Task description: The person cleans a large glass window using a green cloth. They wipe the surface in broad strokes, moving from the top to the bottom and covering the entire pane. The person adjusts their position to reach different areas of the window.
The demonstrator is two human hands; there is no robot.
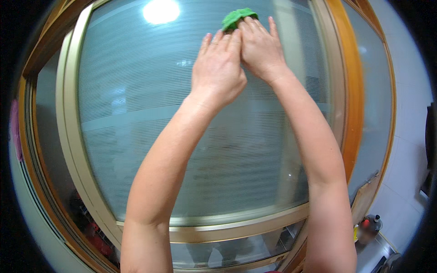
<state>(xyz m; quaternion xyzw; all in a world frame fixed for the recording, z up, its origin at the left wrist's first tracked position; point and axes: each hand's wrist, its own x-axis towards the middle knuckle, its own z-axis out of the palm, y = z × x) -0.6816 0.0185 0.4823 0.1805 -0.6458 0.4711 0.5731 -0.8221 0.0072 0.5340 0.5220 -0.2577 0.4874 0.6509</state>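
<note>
A crumpled green cloth [237,17] lies against a large ribbed glass panel [136,136] in a pale metal frame. My right hand [261,47] presses the cloth to the glass, with its fingertips partly hidden at the cloth's lower edge. Beside it, my left hand [220,65] is laid palm-down towards the panel, fingers stretched upwards. Its fingertips come up to the cloth's lower left edge, and I cannot tell if they touch it. Both forearms reach up from the bottom of the view.
An orange-brown wooden frame [348,102] borders the panel on the right. Beyond it are white wall tiles [409,143], with a dark-capped bottle [370,227] on a surface at lower right. A pink cloth [15,129] hangs at far left. A bright round reflection sits high on the glass.
</note>
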